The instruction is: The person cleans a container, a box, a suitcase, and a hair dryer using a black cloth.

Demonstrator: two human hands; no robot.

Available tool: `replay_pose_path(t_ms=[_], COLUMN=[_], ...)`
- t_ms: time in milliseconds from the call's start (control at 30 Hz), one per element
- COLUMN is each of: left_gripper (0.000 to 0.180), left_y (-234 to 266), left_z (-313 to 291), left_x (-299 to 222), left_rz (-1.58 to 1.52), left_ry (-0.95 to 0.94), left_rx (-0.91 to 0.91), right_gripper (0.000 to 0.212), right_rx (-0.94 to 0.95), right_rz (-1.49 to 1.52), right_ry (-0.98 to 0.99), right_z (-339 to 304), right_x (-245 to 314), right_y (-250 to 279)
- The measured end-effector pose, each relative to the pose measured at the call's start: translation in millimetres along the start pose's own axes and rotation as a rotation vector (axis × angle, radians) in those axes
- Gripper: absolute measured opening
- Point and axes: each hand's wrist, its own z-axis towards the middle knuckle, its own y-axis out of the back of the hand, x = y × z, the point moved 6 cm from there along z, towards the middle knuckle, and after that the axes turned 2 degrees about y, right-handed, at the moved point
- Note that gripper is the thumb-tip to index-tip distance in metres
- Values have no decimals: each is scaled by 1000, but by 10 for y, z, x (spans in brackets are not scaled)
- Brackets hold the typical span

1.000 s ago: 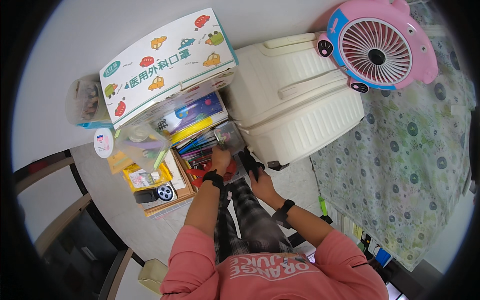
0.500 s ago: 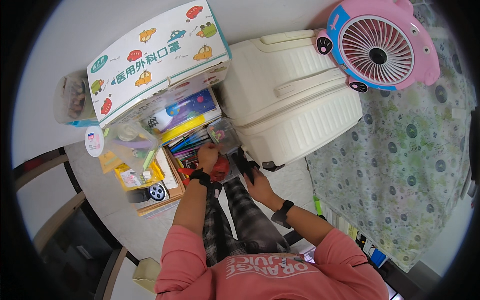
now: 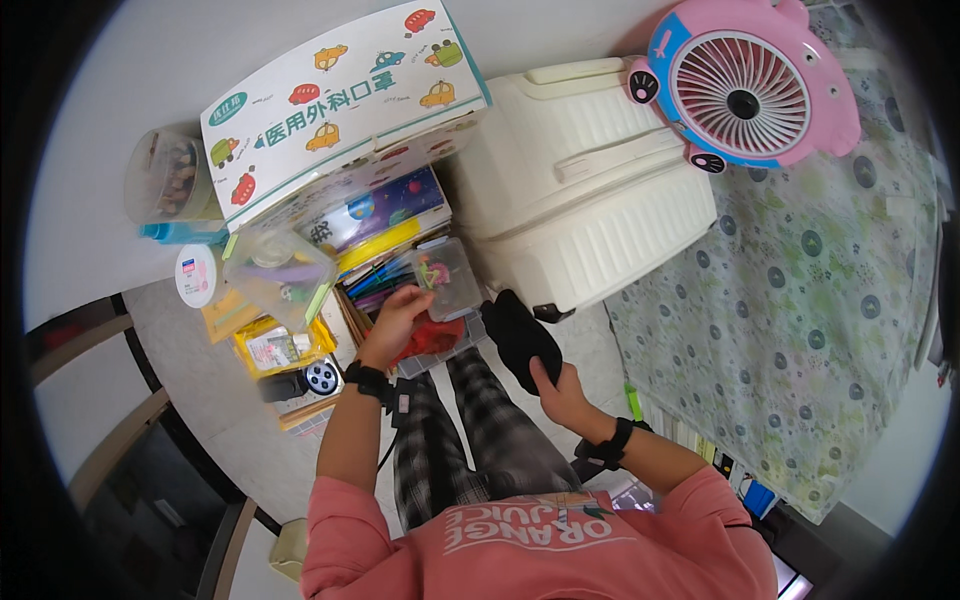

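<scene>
My right hand (image 3: 566,396) is closed around the lower end of a long, soft-looking black cloth item (image 3: 522,335), held over the floor in front of the suitcase. What kind of item it is, I cannot make out. My left hand (image 3: 400,318) has its fingers pinched at the lower left edge of a clear plastic box (image 3: 458,288) with small colourful pieces inside. Just below those fingers lies a crumpled red plastic bag (image 3: 432,338). Several pens (image 3: 378,283) stand in a row behind the left hand.
A cream suitcase (image 3: 600,200) stands at the back, with a pink animal-shaped fan (image 3: 820,110) on its right. A large white carton (image 3: 290,120) sits back left over books (image 3: 385,215). A yellow packet (image 3: 275,350) lies left. A patterned cover (image 3: 760,300) fills the right.
My right hand has lifted the black item, which now shows more fully. My left hand has shifted slightly left and down, staying at the clear box. The view has moved a little.
</scene>
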Motion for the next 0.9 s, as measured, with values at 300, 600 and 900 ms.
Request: replay_pose_path(t_ms=[300,600,900], left_gripper=[35,59,48], left_y=[-93,-921,-1275], left_z=[-870,-1516,-1837], left_x=[-321,-888,-1215], left_rz=[74,118,-117], left_ry=[-130,-201,-333], left_rx=[-174,-50,58], right_gripper=[37,54,55], right_rx=[-95,53,113], right_rz=[122,264,175], right_ry=[288,377,594], right_z=[-166,317,126], right_x=[1256,1659,2193], right_y=[174,-358,-437])
